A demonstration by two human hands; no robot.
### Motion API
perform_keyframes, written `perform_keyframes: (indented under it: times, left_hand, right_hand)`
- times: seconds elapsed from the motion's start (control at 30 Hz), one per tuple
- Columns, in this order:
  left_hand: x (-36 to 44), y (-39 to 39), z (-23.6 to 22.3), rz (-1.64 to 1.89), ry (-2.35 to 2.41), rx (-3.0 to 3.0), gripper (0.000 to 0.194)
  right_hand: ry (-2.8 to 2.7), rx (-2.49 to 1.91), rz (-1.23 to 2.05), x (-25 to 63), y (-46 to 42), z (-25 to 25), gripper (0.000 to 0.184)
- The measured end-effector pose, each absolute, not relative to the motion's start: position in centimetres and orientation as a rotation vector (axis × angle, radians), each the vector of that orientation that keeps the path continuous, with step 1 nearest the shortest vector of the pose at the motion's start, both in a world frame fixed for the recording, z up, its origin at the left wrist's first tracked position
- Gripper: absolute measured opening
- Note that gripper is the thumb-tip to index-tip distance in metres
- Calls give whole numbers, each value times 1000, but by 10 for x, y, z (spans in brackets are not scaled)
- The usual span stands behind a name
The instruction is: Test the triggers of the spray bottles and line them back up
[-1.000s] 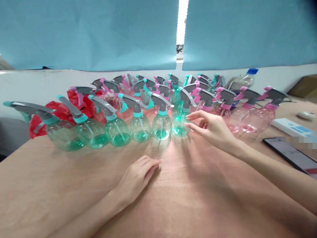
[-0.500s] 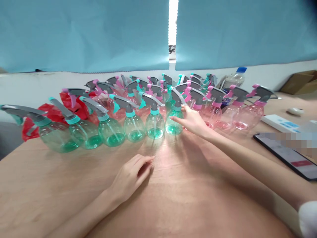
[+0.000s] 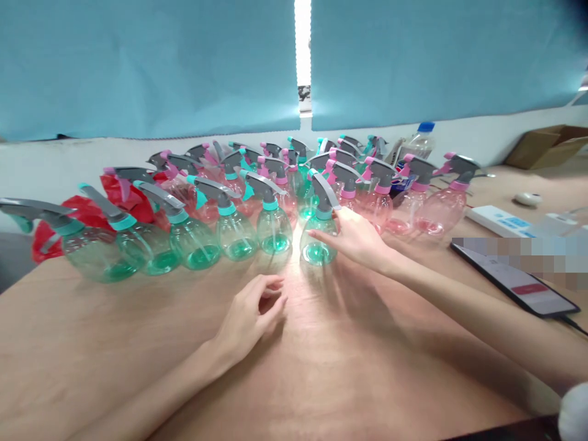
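Observation:
A row of green spray bottles with grey triggers stands across the wooden table [image 3: 114, 331]. My right hand [image 3: 356, 239] is wrapped round the rightmost green spray bottle [image 3: 318, 236], which sits a little nearer me than its neighbours. My left hand [image 3: 250, 315] rests on the table in front of the row, fingers loosely curled, holding nothing. Behind and to the right stand several pink spray bottles [image 3: 438, 202].
A red plastic bag [image 3: 126, 196] lies behind the bottles at the left. A phone [image 3: 514, 278], a white box [image 3: 498, 220], a clear water bottle [image 3: 416, 141] and a cardboard box [image 3: 544, 144] are at the right. Blue curtains hang behind.
My right hand reached forward, closed on the rightmost green bottle and drew it out of the row toward me. My left hand's fingers curled in slightly.

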State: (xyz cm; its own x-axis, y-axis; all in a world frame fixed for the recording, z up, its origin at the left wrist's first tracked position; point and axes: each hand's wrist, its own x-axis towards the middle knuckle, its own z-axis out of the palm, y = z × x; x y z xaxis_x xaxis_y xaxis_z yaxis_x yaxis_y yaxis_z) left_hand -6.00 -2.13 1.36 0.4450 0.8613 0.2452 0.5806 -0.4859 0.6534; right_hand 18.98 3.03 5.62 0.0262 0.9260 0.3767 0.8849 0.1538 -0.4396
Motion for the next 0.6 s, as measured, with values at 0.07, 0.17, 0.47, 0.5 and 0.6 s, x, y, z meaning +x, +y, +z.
perform_keyframes:
  times: [0.07, 0.17, 0.47, 0.5, 0.6]
  left_hand:
    - [-48, -19, 13, 804, 1190, 2185, 30]
    - [-26, -15, 12, 816, 1144, 2142, 52]
    - [39, -25, 8, 766, 715, 2080, 89]
    - [43, -26, 8, 764, 696, 2083, 89]
    - [52, -29, 7, 727, 655, 2079, 88]
  right_hand:
    - [-1905, -1706, 104, 197, 15, 58, 52]
    - [-2037, -1560, 142, 213, -6, 62, 53]
    - [-2286, -1272, 418, 262, -49, 72, 54]
    - [-2289, -1277, 421, 266, -52, 73, 52]
    - [-2260, -1270, 406, 276, -57, 75, 48]
